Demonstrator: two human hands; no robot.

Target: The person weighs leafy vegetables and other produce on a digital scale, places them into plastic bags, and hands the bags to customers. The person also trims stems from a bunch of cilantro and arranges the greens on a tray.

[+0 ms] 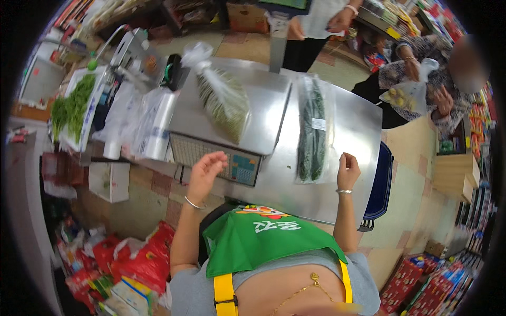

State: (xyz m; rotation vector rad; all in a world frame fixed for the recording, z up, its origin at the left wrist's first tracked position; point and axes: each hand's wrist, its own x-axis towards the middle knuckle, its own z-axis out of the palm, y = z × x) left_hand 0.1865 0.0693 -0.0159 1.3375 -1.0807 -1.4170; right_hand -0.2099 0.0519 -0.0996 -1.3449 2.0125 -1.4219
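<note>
My left hand point(206, 173) is raised over the keypad edge of a counter scale point(265, 134), its fingers bent and nothing seen in them. On the scale's metal plate lies a knotted clear plastic bag of small green beans or seeds point(225, 102). To the right, a bagged pack of long dark-green cucumbers point(310, 146) bearing a white label rests on the steel counter point(357, 118). My right hand point(348, 168) hovers just right of that pack, thumb and fingertips pinched together; whether something thin is between them I cannot tell.
A roll of plastic bags point(160, 130) and a white tray of leafy greens point(77, 106) are at the left. A dark blue bin point(379, 181) stands beyond the counter's right edge. Two people stand across, one holding a bag of yellowish produce point(403, 96). Red bags lie on the floor, lower left.
</note>
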